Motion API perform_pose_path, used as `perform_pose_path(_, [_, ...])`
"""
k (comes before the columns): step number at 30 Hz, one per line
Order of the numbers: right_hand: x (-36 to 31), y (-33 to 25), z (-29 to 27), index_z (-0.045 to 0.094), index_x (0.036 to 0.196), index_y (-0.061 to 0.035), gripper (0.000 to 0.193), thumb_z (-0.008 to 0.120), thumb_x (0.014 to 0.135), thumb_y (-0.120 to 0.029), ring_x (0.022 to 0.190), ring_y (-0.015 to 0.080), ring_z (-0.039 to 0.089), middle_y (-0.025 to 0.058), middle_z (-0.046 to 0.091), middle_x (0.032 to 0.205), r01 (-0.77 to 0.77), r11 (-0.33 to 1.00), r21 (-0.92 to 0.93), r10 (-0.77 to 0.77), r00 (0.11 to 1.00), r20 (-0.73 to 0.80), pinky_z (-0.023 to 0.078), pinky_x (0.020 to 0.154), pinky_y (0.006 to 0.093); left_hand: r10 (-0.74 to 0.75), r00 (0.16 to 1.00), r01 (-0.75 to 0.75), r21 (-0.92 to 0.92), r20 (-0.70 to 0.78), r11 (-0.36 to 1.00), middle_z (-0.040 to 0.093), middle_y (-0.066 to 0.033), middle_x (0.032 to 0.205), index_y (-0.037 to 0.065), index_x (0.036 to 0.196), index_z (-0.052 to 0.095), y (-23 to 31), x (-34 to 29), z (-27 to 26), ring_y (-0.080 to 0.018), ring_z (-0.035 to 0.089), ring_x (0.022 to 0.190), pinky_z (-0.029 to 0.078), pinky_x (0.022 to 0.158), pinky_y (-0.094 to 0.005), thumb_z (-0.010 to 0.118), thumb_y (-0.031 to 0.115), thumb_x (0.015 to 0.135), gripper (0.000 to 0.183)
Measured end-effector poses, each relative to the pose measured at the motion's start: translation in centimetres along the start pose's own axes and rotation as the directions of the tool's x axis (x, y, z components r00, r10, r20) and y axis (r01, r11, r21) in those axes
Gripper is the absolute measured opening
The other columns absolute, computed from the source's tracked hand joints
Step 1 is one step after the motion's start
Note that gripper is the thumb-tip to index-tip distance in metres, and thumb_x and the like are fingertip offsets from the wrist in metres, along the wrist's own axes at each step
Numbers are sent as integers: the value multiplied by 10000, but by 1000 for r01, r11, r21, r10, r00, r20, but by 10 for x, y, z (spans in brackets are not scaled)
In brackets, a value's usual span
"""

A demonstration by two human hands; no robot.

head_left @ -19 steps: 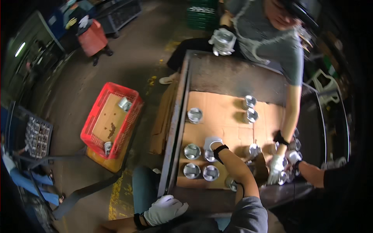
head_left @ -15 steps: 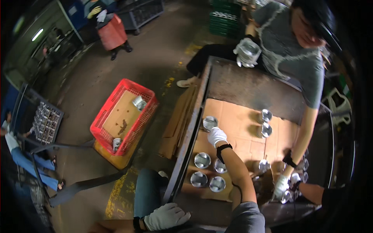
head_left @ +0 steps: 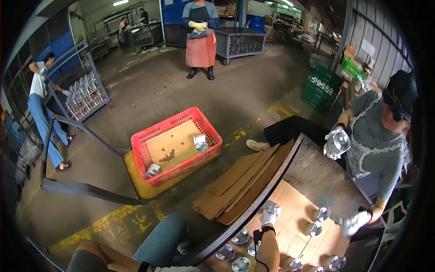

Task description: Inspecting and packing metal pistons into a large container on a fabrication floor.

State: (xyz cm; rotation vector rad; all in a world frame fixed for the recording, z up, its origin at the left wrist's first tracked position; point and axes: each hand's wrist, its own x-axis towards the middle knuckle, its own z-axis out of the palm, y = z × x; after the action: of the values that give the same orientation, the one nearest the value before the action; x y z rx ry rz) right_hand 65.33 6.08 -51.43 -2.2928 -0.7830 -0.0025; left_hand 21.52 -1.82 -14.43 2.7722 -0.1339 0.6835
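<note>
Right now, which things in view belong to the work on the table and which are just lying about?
In the work:
right hand, gloved, on a metal cup
other metal cups on the cardboard sheet
co-worker's cup

Lying about:
red crate with two cups
stacked cardboard
green crates

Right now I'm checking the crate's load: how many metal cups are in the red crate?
2. One metal cup sits near the far right corner of the red crate, on the cardboard liner; the other lies at the near edge. Nothing seems hidden.
</note>
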Motion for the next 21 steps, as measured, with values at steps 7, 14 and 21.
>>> perform_pose_path(7, [-13,-30,-121,561,1097,-18,204,602,905,-71,781,254,669,142,672,930,-712,498,495,226,658,719,590,625,341,-29,993,34,-43,116,999,505,-13,640,135,736,557,4,-8,-5,-196,510,631,409,613,-340,579,222,791,105])
perform_pose_path(14, [-78,-239,-367,600,1001,-31,145,607,884,-117,507,152,633,102,679,806,-541,717,440,210,769,604,428,371,210,20,998,-24,-93,-52,995,553,-28,771,97,1025,613,2,-23,14,-222,540,755,457,721,-356,608,249,814,260])
perform_pose_path(21, [-174,-258,-416,563,1154,-51,289,545,940,-244,698,132,586,53,644,935,554,698,454,-611,791,-26,487,575,251,-54,994,64,-104,90,993,640,-89,1031,104,1156,640,4,-17,-11,-320,588,969,507,842,-416,717,423,761,513])
